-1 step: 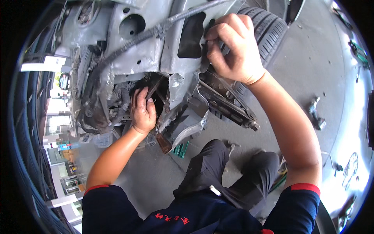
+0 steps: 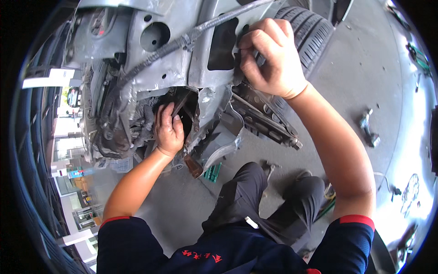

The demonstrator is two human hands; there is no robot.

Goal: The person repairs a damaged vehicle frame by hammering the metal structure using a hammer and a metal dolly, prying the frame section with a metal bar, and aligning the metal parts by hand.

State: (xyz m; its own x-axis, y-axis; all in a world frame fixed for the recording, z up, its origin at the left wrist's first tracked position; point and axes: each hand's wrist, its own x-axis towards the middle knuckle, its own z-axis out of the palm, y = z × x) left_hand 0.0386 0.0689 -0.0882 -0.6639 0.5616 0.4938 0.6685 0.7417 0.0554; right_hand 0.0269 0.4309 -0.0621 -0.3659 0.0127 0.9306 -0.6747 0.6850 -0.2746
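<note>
The damaged grey front corner of a car body (image 2: pixel 169 68) fills the upper middle, stripped of its outer panels. My left hand (image 2: pixel 168 130) reaches into a dark cavity (image 2: pixel 185 107) low in the body, its fingers curled around a thin dark rod there. My right hand (image 2: pixel 269 57) is higher, closed on the torn edge of the grey sheet-metal panel (image 2: pixel 214 91), next to a black tyre (image 2: pixel 312 32). A black corrugated cable conduit (image 2: pixel 182 41) runs slantwise across the panel between my two hands.
A tangle of dark hoses and wiring (image 2: pixel 114 121) hangs at the body's left. A black bracket (image 2: pixel 269 125) juts out below my right wrist. On the concrete floor lie a small green object (image 2: pixel 212 172) and a metal part (image 2: pixel 368 128). My knees (image 2: pixel 255 201) are bent below.
</note>
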